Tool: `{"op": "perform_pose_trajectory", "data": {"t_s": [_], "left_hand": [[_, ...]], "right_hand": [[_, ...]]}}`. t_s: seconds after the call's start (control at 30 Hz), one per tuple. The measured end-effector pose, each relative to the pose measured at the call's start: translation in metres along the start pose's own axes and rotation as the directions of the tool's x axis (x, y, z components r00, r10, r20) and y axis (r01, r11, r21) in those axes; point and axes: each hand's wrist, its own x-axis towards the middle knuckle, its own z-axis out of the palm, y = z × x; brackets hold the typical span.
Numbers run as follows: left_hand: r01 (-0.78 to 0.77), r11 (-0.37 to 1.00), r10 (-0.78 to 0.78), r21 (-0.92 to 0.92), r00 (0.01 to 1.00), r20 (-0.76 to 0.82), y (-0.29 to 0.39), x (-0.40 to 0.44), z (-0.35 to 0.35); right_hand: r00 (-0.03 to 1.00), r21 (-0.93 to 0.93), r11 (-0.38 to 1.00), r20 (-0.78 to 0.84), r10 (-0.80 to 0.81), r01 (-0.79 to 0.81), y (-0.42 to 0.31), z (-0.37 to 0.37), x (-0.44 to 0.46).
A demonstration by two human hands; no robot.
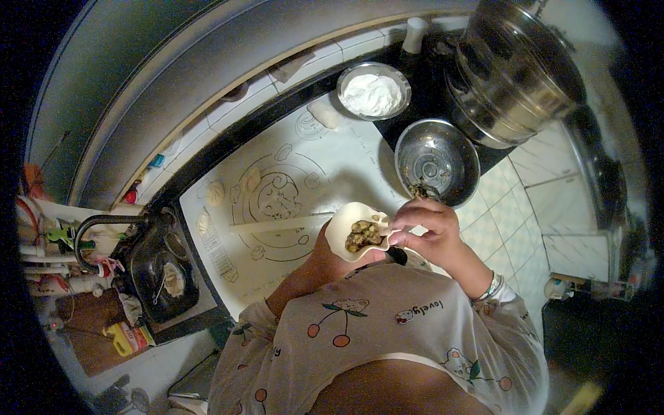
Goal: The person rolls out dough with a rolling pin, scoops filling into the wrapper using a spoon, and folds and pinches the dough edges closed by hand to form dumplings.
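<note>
My left hand (330,257) cups a round dough wrapper (339,225) from below, in front of my chest. A chunky brown-green filling (363,236) lies in the middle of the wrapper. My right hand (437,232) pinches the wrapper's right edge between thumb and fingers, and the rim there is gathered into folds. Just beyond the right hand is a steel bowl (453,162) with bits of filling on its inside. A dark clump of filling (420,190) shows at the bowl's near side, partly hidden by my fingers.
A printed white mat (346,162) covers the counter, with a dough roll (323,115) at its far edge and pale lumps at left. Behind stands a bowl of white flour (373,95). A tall steel steamer (519,76) is at right, a black sink (155,266) at left.
</note>
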Motion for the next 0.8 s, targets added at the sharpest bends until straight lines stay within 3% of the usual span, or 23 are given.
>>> {"op": "perform_pose_trajectory", "data": {"t_s": [0.13,0.33,0.37,0.43,0.67,0.73,0.8], "left_hand": [[0.083,0.975,-0.082,-0.207,0.997,0.012,-0.010,-0.001,0.004],[0.012,0.995,-0.016,0.095,0.999,0.043,0.010,0.005,-0.001],[0.017,1.000,-0.017,0.016,1.000,0.022,0.007,0.005,0.001],[0.023,0.989,-0.026,-0.145,1.000,-0.017,0.000,0.006,0.004],[-0.057,0.998,0.059,-0.026,0.995,0.079,0.004,0.014,0.000],[-0.090,0.996,0.089,0.009,0.990,0.112,0.010,0.015,-0.002],[0.052,0.981,-0.019,-0.188,0.984,0.177,0.006,0.014,0.000]], "right_hand": [[0.996,0.024,0.996,-0.012,0.085,-0.084,-0.009,0.000,0.006],[0.981,-0.032,0.987,0.115,0.159,-0.157,-0.014,-0.004,0.008],[0.975,-0.038,0.983,0.129,0.180,-0.177,-0.015,-0.005,0.008],[0.990,-0.067,0.994,0.105,0.091,-0.084,-0.013,-0.005,0.010],[1.000,-0.087,0.996,0.006,0.019,-0.018,-0.011,-0.002,0.010],[0.996,-0.082,0.997,-0.089,0.003,-0.010,-0.009,-0.002,0.004],[0.986,-0.050,0.998,-0.166,0.017,-0.026,-0.006,0.001,-0.001]]}}
